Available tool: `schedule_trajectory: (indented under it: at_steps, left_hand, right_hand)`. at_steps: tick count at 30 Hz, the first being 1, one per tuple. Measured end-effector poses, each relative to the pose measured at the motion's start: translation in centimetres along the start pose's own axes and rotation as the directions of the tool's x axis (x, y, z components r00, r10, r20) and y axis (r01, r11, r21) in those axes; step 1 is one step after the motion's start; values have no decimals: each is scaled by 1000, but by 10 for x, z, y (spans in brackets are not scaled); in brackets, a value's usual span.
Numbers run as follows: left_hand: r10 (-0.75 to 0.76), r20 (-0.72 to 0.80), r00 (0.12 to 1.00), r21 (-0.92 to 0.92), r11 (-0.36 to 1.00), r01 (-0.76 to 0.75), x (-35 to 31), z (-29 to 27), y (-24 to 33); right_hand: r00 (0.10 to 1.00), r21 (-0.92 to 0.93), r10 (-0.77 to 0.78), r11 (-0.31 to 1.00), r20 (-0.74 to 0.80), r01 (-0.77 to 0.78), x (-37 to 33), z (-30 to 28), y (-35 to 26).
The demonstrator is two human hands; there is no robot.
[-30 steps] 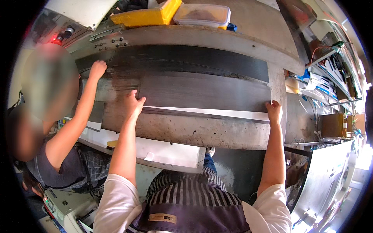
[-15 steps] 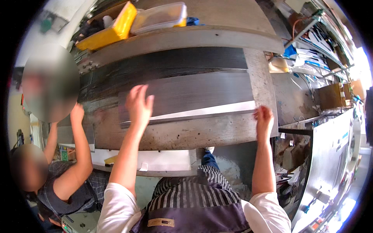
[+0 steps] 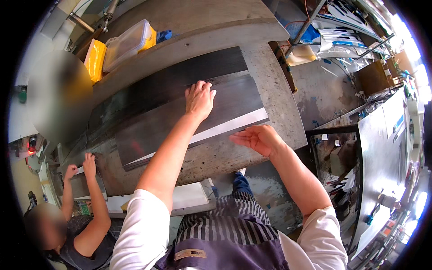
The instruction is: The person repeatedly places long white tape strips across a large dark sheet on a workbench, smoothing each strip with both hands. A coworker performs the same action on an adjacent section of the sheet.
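Grey sheet [image 3: 234,96] lies on metal bench [image 3: 281,90], which is the biggest item in view; sheet slants up to R. Pale panel [image 3: 382,135] is at far R, well apart from bench. Metal ledge [image 3: 234,38] runs along bench's far side, w/ dark panel [image 3: 216,65] lying betw. it & sheet, approx same slant. Co-worker [image 3: 90,229] is at lower L, arms reaching to bench's L end; can't tell what's gripped there. Clear plastic tub [image 3: 128,45] & yellow box [image 3: 94,60] sit side by side up L, past ledge; cardboard box [image 3: 372,77] is off R.

L hand [image 3: 199,100] is over sheet's far part, nr dark panel: fingers bent, close tog., thumb slightly apart; can't tell if tips press or pinch anything. R hand [image 3: 258,138] is just by sheet's near edge, toward its R end: fingers extended, close tog., pointing L; contact w/ edge unclear. White strip [image 3: 229,124] runs along sheet's near side, widening to R. Small blue item [image 3: 164,36] is right by tub, kind unclear.
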State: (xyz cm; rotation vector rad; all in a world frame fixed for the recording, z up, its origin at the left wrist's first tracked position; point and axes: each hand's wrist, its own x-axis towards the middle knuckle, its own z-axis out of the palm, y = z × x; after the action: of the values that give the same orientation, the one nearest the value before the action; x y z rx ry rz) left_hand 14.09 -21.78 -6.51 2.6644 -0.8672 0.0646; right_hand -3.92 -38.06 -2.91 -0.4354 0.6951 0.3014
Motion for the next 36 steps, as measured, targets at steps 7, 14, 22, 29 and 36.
schedule_trajectory:
  at_steps: [7, 14, 22, 29, 36]
  left_hand:
    - [8, -109, 994, -29, 1000, -11, -24, -19, -2]
    - [-581, 99, 808, -846, 378, 375, -197, -104, -30]
    - [-693, 589, 416, -786, -611, 96, -293, -122, -120]
    - [-660, 618, 427, -730, -683, 1, -281, -109, -149]
    - [-658, 607, 445, -777, -609, 161, -256, -114, -158]
  right_hand:
    - [999, -38, 21, 999, -39, -22, 1, 2, 9]
    - [914, -845, -231, 356, 334, 399, 27, 73, 58]
    - [497, -437, -65, -582, 865, 686, 183, 210, 153]
    - [624, -494, -69, -681, 778, 540, 226, 233, 183]
    - [647, -543, -79, -627, 758, 559, 255, 227, 174]
